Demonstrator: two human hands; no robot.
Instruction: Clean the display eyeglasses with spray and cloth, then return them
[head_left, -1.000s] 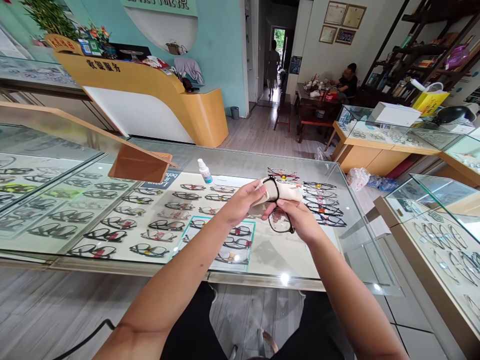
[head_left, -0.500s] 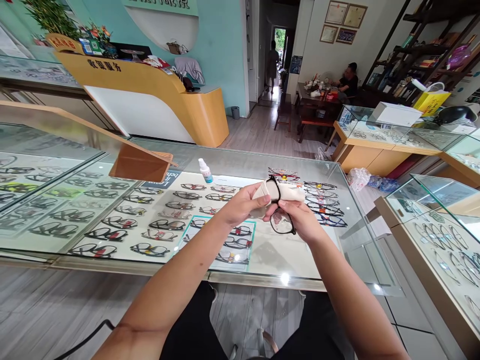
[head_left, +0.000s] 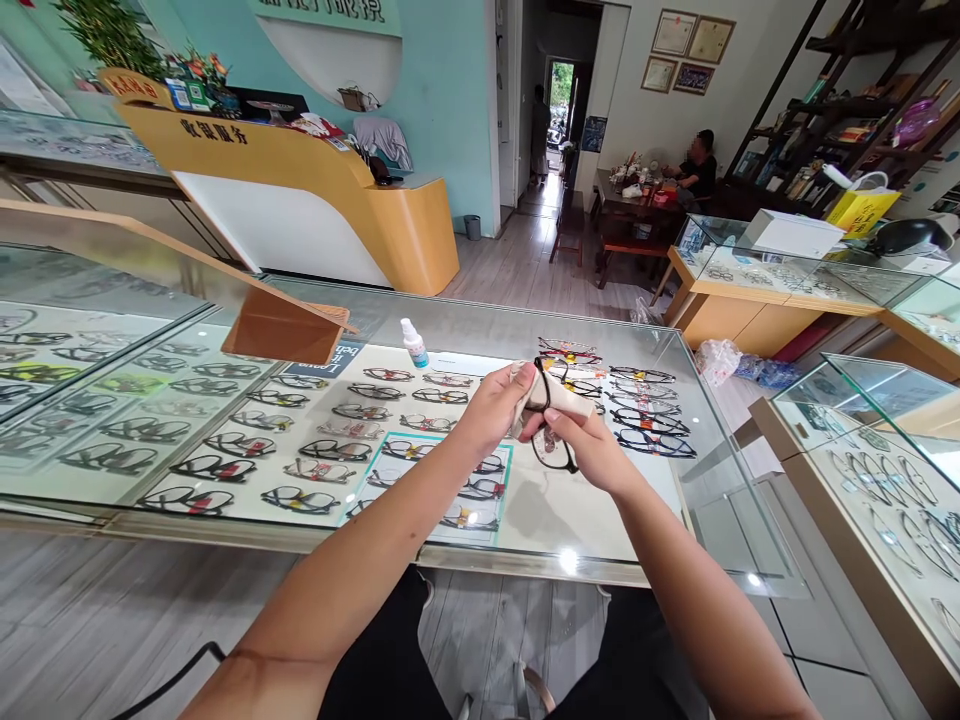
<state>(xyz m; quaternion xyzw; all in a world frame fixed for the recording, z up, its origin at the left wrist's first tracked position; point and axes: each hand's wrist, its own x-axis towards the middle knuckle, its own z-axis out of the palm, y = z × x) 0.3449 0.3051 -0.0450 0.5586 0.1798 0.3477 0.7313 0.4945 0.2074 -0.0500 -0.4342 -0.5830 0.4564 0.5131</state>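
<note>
Dark-framed eyeglasses (head_left: 556, 452) are held between my two hands above the glass display case. My left hand (head_left: 496, 402) is closed on a pale cloth (head_left: 568, 396), pinching it against the upper lens. At the bridge, my right hand (head_left: 589, 445) grips the frame, with the lower lens hanging beside its fingers. Part of the cloth runs behind the right hand, and the fingertips behind the lenses are hidden. A small white spray bottle (head_left: 414, 343) with a blue base stands upright on the case, away from both hands.
The glass case (head_left: 592, 545) holds rows of spectacles under its top. A wood-framed mirror or stand (head_left: 285, 325) rests at the left. Another display case (head_left: 817, 420) is to the right, a yellow counter (head_left: 412, 230) beyond. Someone (head_left: 699, 165) sits at a far table.
The eyeglasses, cloth and both hands have shifted slightly, with the frame turned a little. Far off in the doorway, a standing person has moved left.
</note>
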